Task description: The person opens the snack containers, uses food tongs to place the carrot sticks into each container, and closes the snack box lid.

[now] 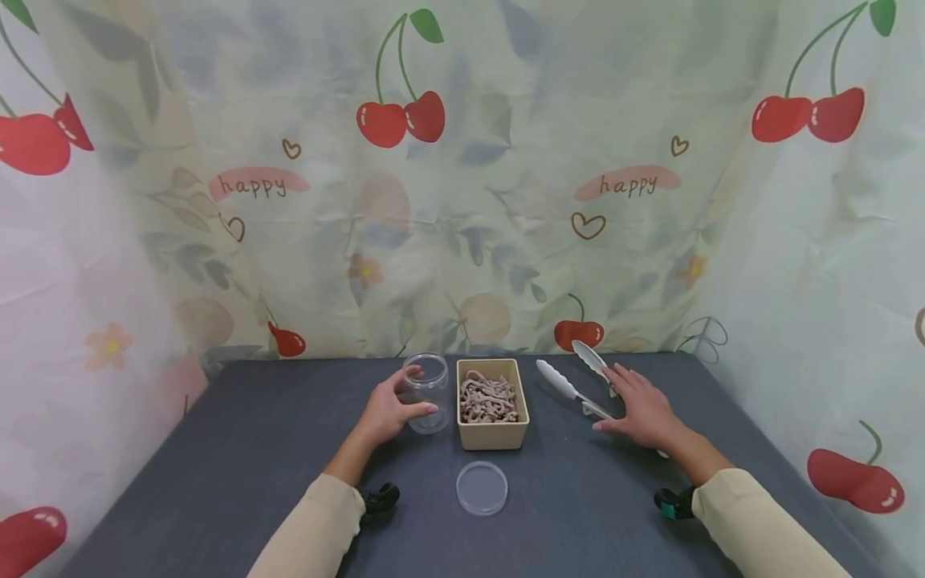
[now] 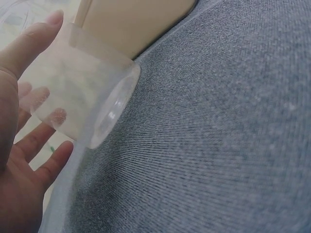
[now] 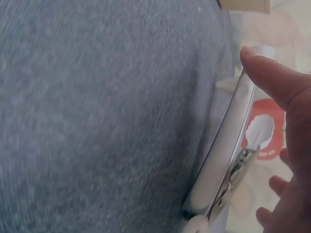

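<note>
My left hand (image 1: 388, 412) reaches around a clear, round jar (image 1: 426, 408) on the dark cloth, thumb on the near side and fingers behind. Through the jar wall (image 2: 82, 77) in the left wrist view, some fingertips show; the fingers are spread and fairly straight. My right hand (image 1: 643, 405) is over the handle end of metal tongs (image 1: 578, 391) with pale scalloped tips pointing away from me. In the right wrist view, the extended thumb (image 3: 272, 77) overlaps one tong arm (image 3: 223, 145), while the other fingers stay loose on the far side.
A beige rectangular bin (image 1: 493, 438) holding greyish-brown strands (image 1: 489, 399) stands just right of the jar. A clear round lid (image 1: 482, 488) lies in front of it. Patterned curtain (image 1: 462, 201) encloses the dark cloth-covered table (image 1: 289, 449) at the back and sides.
</note>
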